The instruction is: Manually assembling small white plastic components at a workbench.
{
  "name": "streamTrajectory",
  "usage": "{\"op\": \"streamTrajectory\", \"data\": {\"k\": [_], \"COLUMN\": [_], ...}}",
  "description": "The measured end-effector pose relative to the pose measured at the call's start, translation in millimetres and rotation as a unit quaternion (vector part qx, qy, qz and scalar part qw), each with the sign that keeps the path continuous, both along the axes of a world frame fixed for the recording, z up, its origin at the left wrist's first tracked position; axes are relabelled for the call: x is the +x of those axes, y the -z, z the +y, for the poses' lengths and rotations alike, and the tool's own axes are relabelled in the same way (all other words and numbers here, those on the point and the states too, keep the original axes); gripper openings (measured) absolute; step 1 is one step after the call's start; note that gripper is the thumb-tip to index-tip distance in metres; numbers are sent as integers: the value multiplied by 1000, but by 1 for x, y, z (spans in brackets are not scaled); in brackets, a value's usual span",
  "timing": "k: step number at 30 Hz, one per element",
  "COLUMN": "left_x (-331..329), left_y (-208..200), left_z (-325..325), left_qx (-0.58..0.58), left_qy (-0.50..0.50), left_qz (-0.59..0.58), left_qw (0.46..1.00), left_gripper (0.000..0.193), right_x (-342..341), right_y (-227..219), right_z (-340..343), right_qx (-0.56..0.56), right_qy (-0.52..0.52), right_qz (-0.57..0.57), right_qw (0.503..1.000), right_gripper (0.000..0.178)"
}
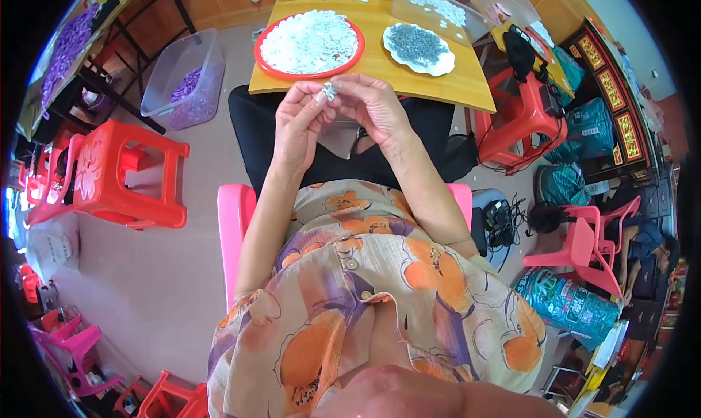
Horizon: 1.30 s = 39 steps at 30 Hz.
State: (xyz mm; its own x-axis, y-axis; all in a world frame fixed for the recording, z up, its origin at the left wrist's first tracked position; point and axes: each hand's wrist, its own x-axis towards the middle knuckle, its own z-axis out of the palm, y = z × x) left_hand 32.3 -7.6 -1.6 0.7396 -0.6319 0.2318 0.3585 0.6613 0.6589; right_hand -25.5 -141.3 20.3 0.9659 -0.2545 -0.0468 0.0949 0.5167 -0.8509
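Observation:
My left hand (pixel 301 119) and my right hand (pixel 374 105) meet in front of the table's near edge. Between their fingertips they pinch a small white piece (pixel 329 91) with a greyish part on it; its exact kind is too small to make out. Just beyond the hands, a red-rimmed tray (pixel 359 59) carries a heap of small white pieces (pixel 310 42). To its right stands a white scallop-edged plate (pixel 439 70) with a pile of small dark grey pieces (pixel 416 44).
A yellow wooden table (pixel 372 86) holds the tray, the plate and a clear box (pixel 431 13) with white pieces. On the floor at left are a clear bin (pixel 208 82) of purple pieces and a red stool (pixel 131 173). Another red stool (pixel 522 115) and teal bags (pixel 569 305) lie right.

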Motion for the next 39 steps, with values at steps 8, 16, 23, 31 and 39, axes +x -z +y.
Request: {"op": "streamTrajectory", "data": {"k": [8,16,23,31,39], "left_x": [-8,-12,-16,-17,-19], "left_y": [-18,-21,-25,-26,-30], "left_z": [5,3,2,4,4], "left_qx": [88,123,136,141,174], "left_qy": [-113,-152,-198,-193,-226], "left_qz": [-75,-109,-135,-124,-170], "left_qw": [987,975,961,963,943], "left_gripper": [9,10,10,12,8], "right_x": [-13,-15,-12,-6,-12], "right_y": [-20,-18,-16,-6,-13], "right_z": [10,13,16,10,15], "right_qx": [21,-9,-30,156,-84], "right_qy": [85,80,103,-19,100], "right_qz": [-17,-21,-34,-23,-55], "right_qw": [996,997,994,987,990], "right_gripper": [16,17,17,22,20]}}
